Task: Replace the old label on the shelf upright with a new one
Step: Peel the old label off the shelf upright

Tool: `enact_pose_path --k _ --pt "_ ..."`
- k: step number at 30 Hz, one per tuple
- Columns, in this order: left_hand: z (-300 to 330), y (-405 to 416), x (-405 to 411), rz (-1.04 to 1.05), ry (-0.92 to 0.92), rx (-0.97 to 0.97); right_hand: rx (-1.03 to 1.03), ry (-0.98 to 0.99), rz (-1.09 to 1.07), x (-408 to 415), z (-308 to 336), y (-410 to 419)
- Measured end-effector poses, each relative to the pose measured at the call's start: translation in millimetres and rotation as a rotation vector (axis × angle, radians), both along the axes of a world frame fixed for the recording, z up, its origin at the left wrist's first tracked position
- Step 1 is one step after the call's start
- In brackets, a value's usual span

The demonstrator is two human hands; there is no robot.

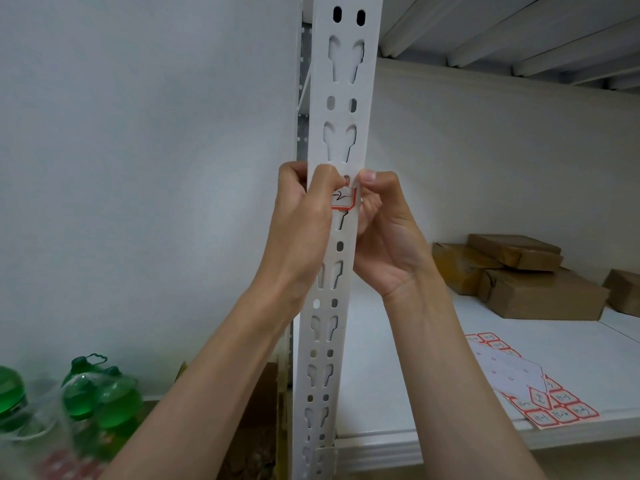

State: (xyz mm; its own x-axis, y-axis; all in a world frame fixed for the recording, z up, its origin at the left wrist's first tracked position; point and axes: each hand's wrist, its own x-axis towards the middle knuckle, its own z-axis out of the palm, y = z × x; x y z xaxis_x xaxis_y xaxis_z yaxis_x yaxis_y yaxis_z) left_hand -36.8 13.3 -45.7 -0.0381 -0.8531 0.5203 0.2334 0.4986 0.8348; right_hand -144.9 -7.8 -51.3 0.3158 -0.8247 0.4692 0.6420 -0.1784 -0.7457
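A white slotted shelf upright (341,109) runs top to bottom through the middle of the view. A small white label with a red border and handwritten marks (344,199) sits on its front face at hand height. My left hand (304,216) wraps the upright's left edge, with its thumb on the label's upper left corner. My right hand (379,220) curls round the upright's right edge, thumb tip beside the label's top right corner. A sheet of red-bordered labels (540,393) lies on the shelf board at the lower right.
Several brown wrapped parcels (512,275) are stacked at the back of the white shelf board (433,375). Green plastic bottles (100,393) stand at the lower left by a white wall. The underside of another shelf (502,32) is overhead.
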Motion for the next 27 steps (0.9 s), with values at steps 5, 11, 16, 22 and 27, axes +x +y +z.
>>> enact_pose_path --k 5,11,16,22,27 --pt "-1.0 0.2 -3.6 0.062 -0.018 -0.053 0.014 -0.004 0.001 -0.9 2.2 -2.0" --pt "-3.1 1.1 -3.9 0.115 -0.045 -0.114 -0.003 0.031 -0.004 -3.4 3.1 -3.1" --pt "-2.2 1.4 -3.0 0.131 -0.076 -0.137 -0.028 0.057 -0.021 -1.7 2.6 0.1" --pt "0.9 0.8 -1.7 0.141 -0.099 -0.111 -0.051 0.07 -0.06 0.1 4.3 3.4" --pt "8.8 2.4 -1.6 0.159 -0.138 -0.067 -0.048 0.073 -0.08 0.2 4.2 5.9"
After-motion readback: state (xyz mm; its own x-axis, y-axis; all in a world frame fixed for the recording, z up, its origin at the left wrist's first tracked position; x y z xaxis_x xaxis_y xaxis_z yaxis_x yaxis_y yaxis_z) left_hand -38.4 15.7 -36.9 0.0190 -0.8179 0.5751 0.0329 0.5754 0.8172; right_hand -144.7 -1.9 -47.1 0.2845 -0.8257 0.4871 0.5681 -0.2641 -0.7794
